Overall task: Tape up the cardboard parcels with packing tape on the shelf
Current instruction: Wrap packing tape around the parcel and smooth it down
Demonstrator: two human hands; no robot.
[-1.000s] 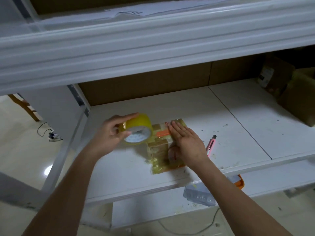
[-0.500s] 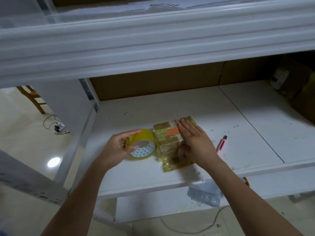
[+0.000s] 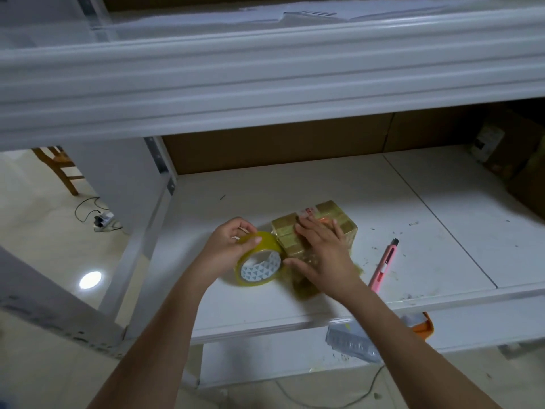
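A small cardboard parcel, wrapped in glossy yellowish tape with a red and white label, lies on the white shelf near its front edge. My right hand lies flat on top of the parcel with straight, spread fingers, pressing it down. My left hand grips a roll of yellowish packing tape standing on edge on the shelf, tight against the parcel's left side. The thumb lies over the roll's top. The near half of the parcel is hidden under my right hand.
A pink utility knife lies on the shelf right of the parcel. Brown cardboard boxes stand at the back right. The upper shelf's beam hangs overhead. A lower shelf holds a clear plastic piece and an orange object.
My left hand has brought the tape roll down from above the shelf to the parcel's left side. My right hand has stayed flat on the parcel.
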